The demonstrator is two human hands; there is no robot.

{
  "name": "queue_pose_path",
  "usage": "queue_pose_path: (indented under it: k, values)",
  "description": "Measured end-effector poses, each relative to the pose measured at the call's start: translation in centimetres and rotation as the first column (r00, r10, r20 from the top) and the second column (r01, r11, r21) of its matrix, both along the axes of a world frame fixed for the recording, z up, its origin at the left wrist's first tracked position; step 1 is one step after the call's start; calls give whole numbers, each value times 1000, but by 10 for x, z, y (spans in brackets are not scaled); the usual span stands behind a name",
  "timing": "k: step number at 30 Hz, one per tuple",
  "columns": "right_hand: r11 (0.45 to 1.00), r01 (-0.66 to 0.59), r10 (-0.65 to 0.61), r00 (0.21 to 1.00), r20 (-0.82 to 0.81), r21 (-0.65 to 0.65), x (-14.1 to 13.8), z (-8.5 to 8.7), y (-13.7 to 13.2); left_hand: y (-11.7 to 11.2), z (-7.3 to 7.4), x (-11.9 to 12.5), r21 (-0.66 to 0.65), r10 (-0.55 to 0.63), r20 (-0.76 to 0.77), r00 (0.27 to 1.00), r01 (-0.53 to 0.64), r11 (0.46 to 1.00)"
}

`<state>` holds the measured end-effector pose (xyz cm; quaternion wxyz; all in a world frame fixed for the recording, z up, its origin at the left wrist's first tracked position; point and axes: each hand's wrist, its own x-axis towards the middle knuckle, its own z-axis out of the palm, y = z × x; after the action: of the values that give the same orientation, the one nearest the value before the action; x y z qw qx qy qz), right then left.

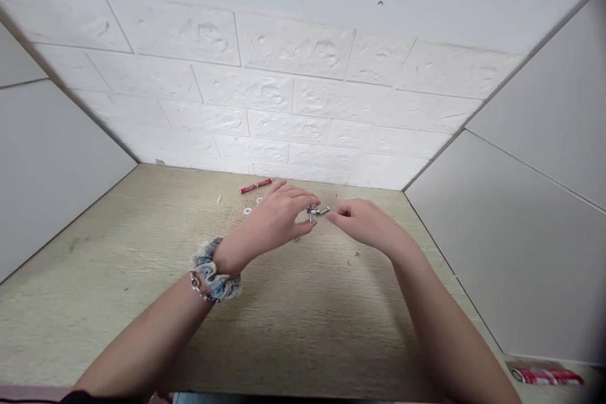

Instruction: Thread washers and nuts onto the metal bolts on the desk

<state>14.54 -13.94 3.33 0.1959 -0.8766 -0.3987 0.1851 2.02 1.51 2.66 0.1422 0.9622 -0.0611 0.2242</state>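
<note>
My left hand (283, 213) reaches over the middle of the board, with a bolt (311, 216) between its thumb and index finger. Something like a nut or washer sits near the bolt's upper end. Just right of it, a second small bolt (324, 210) lies slanted, close to my right hand (363, 222). The right hand's fingers are curled in, thumb against them; whether anything is inside is hidden. Two flat washers (247, 211) rest left of my left hand, one partly behind it. A small piece (297, 238) shows below the left hand.
Behind the washers lies a pair of red batteries (255, 185) end to end. More red batteries (546, 377) are at the lower right corner. A white brick-patterned wall (269, 91) closes off the back of the wooden surface (118, 252), with pale panels on both sides.
</note>
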Motion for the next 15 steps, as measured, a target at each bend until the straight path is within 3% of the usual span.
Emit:
queue_pose_path:
  k: [4, 10, 12, 15]
  values:
    - [994, -112, 112, 981, -157, 9, -8, 1, 1, -1, -1, 0, 1, -6, 37, 999, 6, 1000]
    - [963, -269, 263, 933, -244, 10, -12, 2, 4, -5, 0, -3, 24, -23, 76, 997, 21, 999]
    - [961, -276, 274, 931, -243, 24, -13, 3, 5, -6, 0, -3, 35, -19, 96, 995, 16, 999]
    - [980, -190, 198, 964, -175, 61, -17, 4, 7, -9, -2, -3, 45, -32, 106, 994, 27, 999]
